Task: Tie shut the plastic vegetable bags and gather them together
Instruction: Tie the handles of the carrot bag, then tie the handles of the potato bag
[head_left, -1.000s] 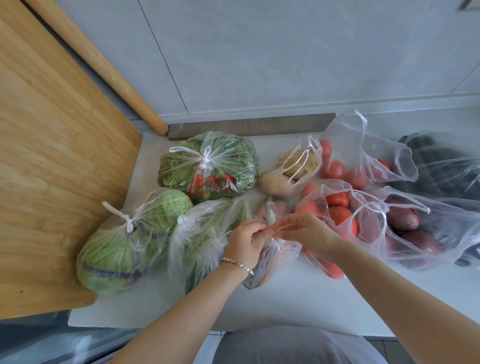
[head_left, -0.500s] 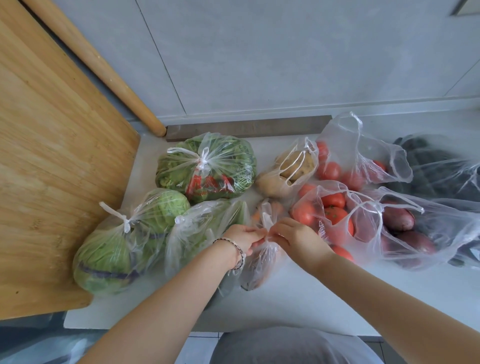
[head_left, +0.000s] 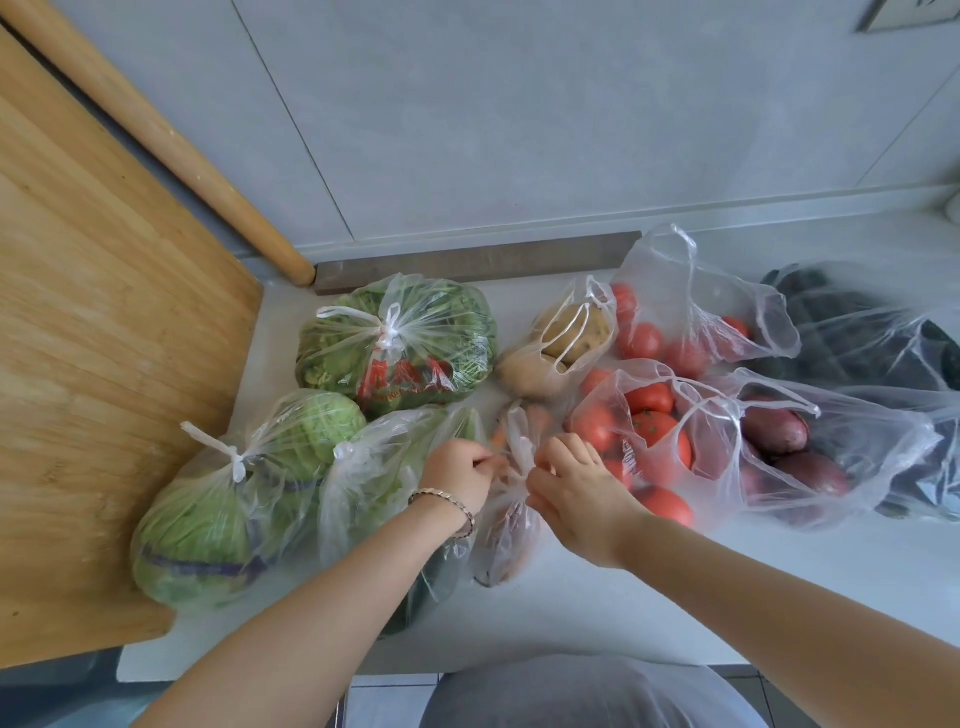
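Between the knotted greens bag (head_left: 374, 467) and the open tomato bag (head_left: 649, 431), a carrot bag (head_left: 506, 525) lies on the tabletop (head_left: 623, 597), left hand (head_left: 457, 475) and right hand (head_left: 576, 488) each pinching its handles in curled fingers (head_left: 550, 457). Tying seems underway; next the handles likely need crossing and pulling snug.

Soft, even daylight fills the scene, with only faint shadows under the bags (head_left: 395, 343) on the surface (head_left: 597, 613). Plastic shows mild glare. Wide-angle distortion bends the edges; focus stays mostly sharp.

Pale grey wall panels (head_left: 519, 104) behind a white counter (head_left: 649, 597), wooden board (head_left: 78, 364) at left.
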